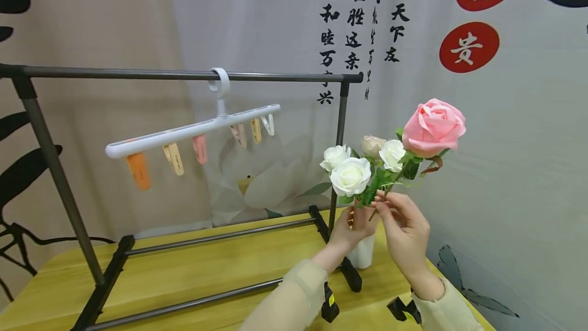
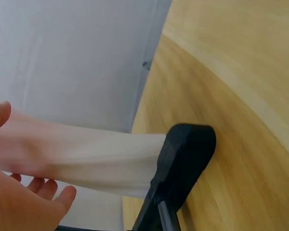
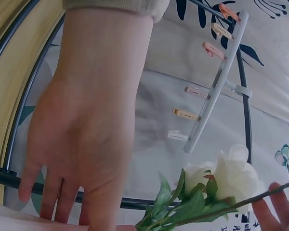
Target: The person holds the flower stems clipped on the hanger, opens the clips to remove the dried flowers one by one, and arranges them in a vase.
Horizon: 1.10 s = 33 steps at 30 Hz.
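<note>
My left hand grips the upper part of a tall vase, pinkish at the top and white toward its base, standing on the table. My right hand pinches the thin green stem of a large pink rose with thumb and fingertips. The stem slants down to the left, its lower end near the left hand at the vase's top. A bunch of white roses with green leaves and a cream rose rises above the left hand. The vase's mouth is hidden by leaves and fingers.
A dark metal rack stands on the yellow wooden table, its foot close beside the vase. From its top bar hangs a white hanger with several coloured clips. A printed curtain forms the backdrop.
</note>
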### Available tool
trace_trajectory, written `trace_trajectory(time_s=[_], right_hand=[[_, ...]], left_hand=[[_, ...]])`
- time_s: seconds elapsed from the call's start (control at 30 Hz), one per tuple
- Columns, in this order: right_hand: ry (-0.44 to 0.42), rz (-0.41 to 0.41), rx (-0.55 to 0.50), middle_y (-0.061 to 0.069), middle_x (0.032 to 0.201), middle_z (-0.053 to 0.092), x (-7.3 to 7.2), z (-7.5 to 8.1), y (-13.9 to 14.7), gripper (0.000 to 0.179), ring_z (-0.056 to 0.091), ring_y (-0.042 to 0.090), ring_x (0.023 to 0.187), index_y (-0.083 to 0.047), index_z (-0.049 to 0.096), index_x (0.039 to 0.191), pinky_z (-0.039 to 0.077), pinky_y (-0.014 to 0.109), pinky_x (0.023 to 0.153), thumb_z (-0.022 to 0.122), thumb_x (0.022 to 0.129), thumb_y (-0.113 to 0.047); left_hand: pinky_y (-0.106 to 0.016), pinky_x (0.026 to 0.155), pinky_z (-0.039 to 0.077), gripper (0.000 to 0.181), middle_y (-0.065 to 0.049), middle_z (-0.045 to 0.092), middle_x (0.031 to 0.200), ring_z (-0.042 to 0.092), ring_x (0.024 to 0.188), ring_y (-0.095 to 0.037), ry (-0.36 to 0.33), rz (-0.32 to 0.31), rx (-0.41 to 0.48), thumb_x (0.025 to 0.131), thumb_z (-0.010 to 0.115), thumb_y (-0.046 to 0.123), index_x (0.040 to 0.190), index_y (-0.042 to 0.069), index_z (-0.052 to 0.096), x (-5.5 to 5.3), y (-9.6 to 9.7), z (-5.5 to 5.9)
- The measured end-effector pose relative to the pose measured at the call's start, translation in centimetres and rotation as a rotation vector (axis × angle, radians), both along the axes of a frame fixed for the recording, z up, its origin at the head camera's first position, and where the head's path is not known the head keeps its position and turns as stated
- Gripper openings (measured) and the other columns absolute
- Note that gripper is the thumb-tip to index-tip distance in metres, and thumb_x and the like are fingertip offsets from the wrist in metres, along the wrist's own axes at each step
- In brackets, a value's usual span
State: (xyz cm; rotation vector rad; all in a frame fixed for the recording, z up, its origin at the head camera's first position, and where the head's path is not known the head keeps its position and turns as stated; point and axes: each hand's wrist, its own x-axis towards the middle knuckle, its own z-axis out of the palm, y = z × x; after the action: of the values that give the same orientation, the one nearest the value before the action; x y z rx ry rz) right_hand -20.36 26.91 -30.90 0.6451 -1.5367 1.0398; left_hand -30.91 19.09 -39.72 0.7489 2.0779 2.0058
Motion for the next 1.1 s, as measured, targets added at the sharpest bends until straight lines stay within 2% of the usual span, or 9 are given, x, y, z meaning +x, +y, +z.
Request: trace_trajectory(time_s=[0.1,0.2,0.33,0.5,0.6,0.7,0.87,1.1], right_hand=[[0.001,-0.011,-0.009,0.019,0.101,0.067,0.0,-0.2,0.2,0.014,0.065,0.013,0.087,0.017,0.065,0.1,0.052,0.017,0.073,0.065,0.086,0.013],[-0.008,-0.043,-0.014,0.019,0.1,0.067,-0.2,-0.3,0.3,0.015,0.063,0.011,0.086,0.014,0.067,0.1,0.052,0.016,0.072,0.067,0.086,0.009],[-0.046,-0.096,-0.021,0.017,0.101,0.068,-0.4,-0.5,0.2,0.022,0.063,0.008,0.085,0.012,0.069,0.1,0.051,0.014,0.071,0.065,0.08,0.021],[-0.07,-0.154,-0.03,0.021,0.097,0.067,-0.6,-0.7,0.4,0.034,0.063,0.006,0.084,0.014,0.069,0.099,0.05,0.012,0.068,0.062,0.072,0.033],[-0.081,-0.187,-0.043,0.024,0.096,0.067,-0.9,-0.8,1.0,0.032,0.062,0.005,0.084,0.014,0.069,0.099,0.05,0.012,0.068,0.063,0.073,0.031],[-0.119,-0.211,-0.062,0.024,0.098,0.067,-1.2,-1.0,1.6,0.028,0.062,0.004,0.086,0.012,0.07,0.102,0.05,0.013,0.068,0.065,0.078,0.025],[-0.164,-0.236,-0.068,0.021,0.101,0.067,-1.5,-0.7,2.4,0.025,0.062,0.004,0.087,0.01,0.069,0.107,0.051,0.014,0.071,0.066,0.083,0.017],[-0.15,-0.262,-0.079,0.017,0.097,0.067,-2.5,0.4,2.8,0.023,0.062,0.004,0.083,0.008,0.07,0.107,0.05,0.013,0.069,0.067,0.085,0.012]], left_hand=[[-0.041,0.087,0.049,0.067,-0.006,0.055,0.126,0.055,0.11,-0.025,0.03,0.011,-0.03,0.084,0.077,0.025,0.141,0.011,0.045,-0.3,0.3,-0.3],[-0.042,0.089,0.049,0.069,-0.005,0.057,0.125,0.057,0.11,-0.024,0.021,0.008,-0.054,0.084,0.077,0.029,0.142,0.012,0.043,-0.7,0.4,-0.3],[-0.042,0.088,0.05,0.073,-0.003,0.058,0.123,0.059,0.108,-0.023,-0.005,-0.013,-0.07,0.084,0.077,0.031,0.144,0.014,0.04,-1.2,0.5,-0.7],[-0.038,0.083,0.051,0.077,-0.001,0.06,0.119,0.061,0.101,-0.019,0.096,-0.036,-0.129,0.082,0.079,0.03,0.145,0.015,0.037,-1.9,0.7,-1.2],[-0.037,0.08,0.052,0.072,0.001,0.062,0.117,0.062,0.096,-0.016,0.177,-0.037,-0.166,0.083,0.078,0.031,0.143,0.015,0.04,-2.2,0.9,-1.3],[-0.035,0.079,0.052,0.068,0.002,0.063,0.116,0.063,0.095,-0.014,0.218,-0.027,-0.204,0.084,0.077,0.034,0.14,0.016,0.043,-2.3,0.9,-1.3],[-0.034,0.077,0.052,0.065,0.004,0.064,0.116,0.064,0.094,-0.013,0.194,-0.019,-0.235,0.083,0.078,0.037,0.137,0.018,0.047,-2.1,1.0,-1.3],[-0.036,0.079,0.052,0.068,0.006,0.062,0.121,0.063,0.099,-0.015,0.158,0.01,-0.256,0.082,0.077,0.043,0.139,0.023,0.046,-2.4,0.8,-1.6]])
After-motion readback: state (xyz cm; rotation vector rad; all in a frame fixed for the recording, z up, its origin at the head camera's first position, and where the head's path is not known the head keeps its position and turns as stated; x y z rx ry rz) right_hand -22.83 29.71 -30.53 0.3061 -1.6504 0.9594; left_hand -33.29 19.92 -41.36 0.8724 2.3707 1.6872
